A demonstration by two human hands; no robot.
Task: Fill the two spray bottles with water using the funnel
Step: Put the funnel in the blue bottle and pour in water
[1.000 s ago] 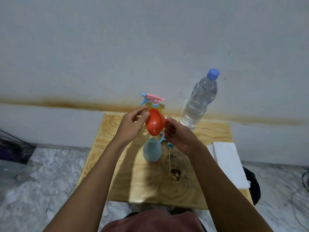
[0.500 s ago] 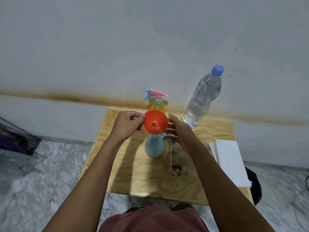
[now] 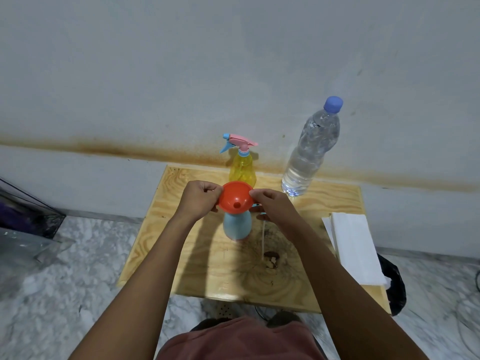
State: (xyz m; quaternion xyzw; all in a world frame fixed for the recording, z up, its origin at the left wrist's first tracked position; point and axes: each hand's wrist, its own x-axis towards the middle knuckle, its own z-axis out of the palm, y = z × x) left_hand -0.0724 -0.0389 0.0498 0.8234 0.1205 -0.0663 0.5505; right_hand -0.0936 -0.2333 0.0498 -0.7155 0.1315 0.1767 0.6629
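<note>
Left grip (image 3: 200, 198) pinches the orange funnel (image 3: 235, 197) at nine o'clock on its rim, right grip (image 3: 272, 206) at three; funnel sits over the blue spray bottle (image 3: 237, 226).

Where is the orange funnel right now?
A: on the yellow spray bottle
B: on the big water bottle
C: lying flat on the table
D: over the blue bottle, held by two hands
D: the orange funnel is right over the top of the blue bottle, and the left hand and right hand each pinch its rim.
</note>
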